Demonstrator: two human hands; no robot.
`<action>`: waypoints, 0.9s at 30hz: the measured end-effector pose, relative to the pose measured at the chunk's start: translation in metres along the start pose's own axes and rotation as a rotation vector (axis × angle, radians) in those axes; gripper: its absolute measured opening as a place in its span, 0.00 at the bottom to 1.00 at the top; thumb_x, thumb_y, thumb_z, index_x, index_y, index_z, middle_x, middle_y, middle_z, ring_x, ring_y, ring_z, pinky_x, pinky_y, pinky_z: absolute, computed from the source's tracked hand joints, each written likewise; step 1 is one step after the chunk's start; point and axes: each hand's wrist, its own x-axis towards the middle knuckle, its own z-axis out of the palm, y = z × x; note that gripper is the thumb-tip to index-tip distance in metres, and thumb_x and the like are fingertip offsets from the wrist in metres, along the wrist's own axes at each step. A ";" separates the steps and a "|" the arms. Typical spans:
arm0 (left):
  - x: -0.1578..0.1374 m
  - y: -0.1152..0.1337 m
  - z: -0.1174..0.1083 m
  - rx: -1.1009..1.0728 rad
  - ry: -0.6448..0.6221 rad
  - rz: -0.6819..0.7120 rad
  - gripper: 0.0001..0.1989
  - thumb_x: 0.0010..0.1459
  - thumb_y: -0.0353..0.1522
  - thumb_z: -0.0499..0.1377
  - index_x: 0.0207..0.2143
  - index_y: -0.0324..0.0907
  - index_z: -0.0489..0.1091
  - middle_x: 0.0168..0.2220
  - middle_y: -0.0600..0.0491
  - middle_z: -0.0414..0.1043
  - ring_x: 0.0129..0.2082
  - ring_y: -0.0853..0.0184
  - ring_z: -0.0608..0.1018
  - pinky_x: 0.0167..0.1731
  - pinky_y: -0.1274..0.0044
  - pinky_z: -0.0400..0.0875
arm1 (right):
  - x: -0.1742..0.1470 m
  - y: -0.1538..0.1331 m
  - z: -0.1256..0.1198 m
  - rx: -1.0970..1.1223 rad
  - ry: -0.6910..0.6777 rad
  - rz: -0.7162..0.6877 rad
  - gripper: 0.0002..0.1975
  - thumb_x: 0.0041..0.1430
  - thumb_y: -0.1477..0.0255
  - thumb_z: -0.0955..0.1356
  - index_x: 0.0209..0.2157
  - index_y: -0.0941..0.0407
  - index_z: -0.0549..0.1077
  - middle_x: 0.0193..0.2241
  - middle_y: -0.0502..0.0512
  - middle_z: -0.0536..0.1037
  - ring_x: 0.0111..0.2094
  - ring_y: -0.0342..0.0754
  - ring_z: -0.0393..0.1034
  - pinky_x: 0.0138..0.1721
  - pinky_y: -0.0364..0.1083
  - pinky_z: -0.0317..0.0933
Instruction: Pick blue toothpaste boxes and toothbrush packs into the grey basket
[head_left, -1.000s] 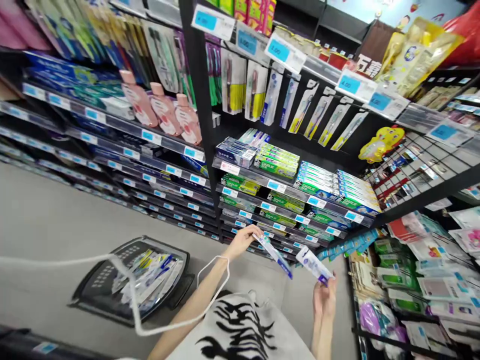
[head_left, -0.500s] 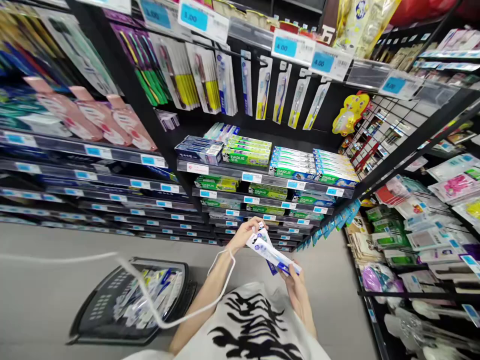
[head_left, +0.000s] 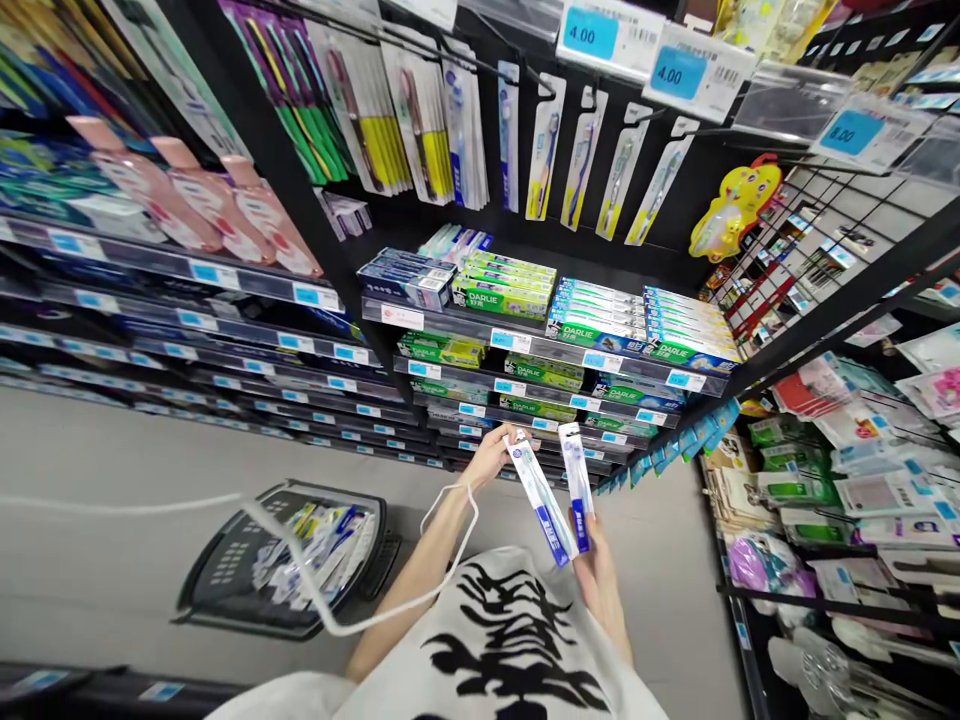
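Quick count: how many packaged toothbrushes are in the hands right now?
2. The left pack is pinched at its top by the left hand; the right pack is held near its blue bottom by the right hand. No others show.

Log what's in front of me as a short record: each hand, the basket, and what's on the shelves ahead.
Left hand: the hand pinches the top end of one toothbrush pack
Right hand: the hand grips the lower end of a second toothbrush pack
Basket: dark basket on the floor to the left, holding a pile of packages
Shelf ahead: Darlie boxes in stacks
Above them: hanging toothbrush packs
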 end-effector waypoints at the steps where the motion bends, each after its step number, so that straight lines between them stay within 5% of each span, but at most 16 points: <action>1: -0.002 -0.002 0.002 -0.009 0.001 -0.016 0.20 0.50 0.42 0.66 0.27 0.42 0.57 0.46 0.48 0.78 0.37 0.57 0.85 0.27 0.76 0.74 | -0.005 -0.001 0.004 0.015 -0.023 0.066 0.16 0.53 0.57 0.74 0.37 0.52 0.72 0.37 0.53 0.79 0.38 0.51 0.76 0.44 0.53 0.71; 6: -0.018 -0.017 0.018 -0.053 -0.016 -0.105 0.15 0.50 0.37 0.66 0.26 0.40 0.61 0.41 0.48 0.80 0.29 0.60 0.85 0.23 0.78 0.73 | -0.034 -0.011 0.023 0.061 -0.160 0.219 0.22 0.44 0.68 0.80 0.36 0.53 0.67 0.32 0.46 0.78 0.28 0.45 0.74 0.31 0.44 0.69; 10: -0.030 -0.025 0.033 -0.091 0.017 -0.128 0.11 0.52 0.36 0.64 0.35 0.41 0.68 0.39 0.48 0.81 0.28 0.60 0.85 0.20 0.80 0.71 | -0.046 -0.020 0.027 -0.001 -0.192 0.136 0.26 0.45 0.69 0.80 0.40 0.52 0.64 0.34 0.47 0.80 0.29 0.45 0.75 0.32 0.43 0.70; 13: -0.037 -0.025 0.043 -0.117 0.025 -0.125 0.20 0.54 0.37 0.65 0.48 0.43 0.67 0.39 0.48 0.82 0.30 0.60 0.85 0.23 0.78 0.74 | -0.049 -0.025 0.026 -0.089 -0.183 0.054 0.31 0.44 0.68 0.80 0.49 0.53 0.67 0.38 0.51 0.82 0.33 0.48 0.77 0.37 0.46 0.72; 19: -0.046 -0.028 0.058 -0.162 0.082 -0.074 0.24 0.57 0.39 0.65 0.55 0.45 0.66 0.43 0.47 0.82 0.41 0.57 0.84 0.34 0.72 0.79 | -0.056 -0.029 0.025 -0.259 -0.231 0.003 0.20 0.50 0.64 0.78 0.42 0.58 0.78 0.36 0.55 0.82 0.34 0.48 0.75 0.37 0.45 0.70; 27: -0.059 -0.044 0.076 -0.158 0.062 -0.149 0.27 0.62 0.48 0.60 0.57 0.42 0.69 0.47 0.46 0.81 0.46 0.57 0.82 0.43 0.70 0.78 | -0.042 -0.027 0.030 -0.248 -0.014 -0.120 0.21 0.46 0.64 0.80 0.40 0.60 0.79 0.30 0.53 0.81 0.29 0.45 0.72 0.32 0.43 0.68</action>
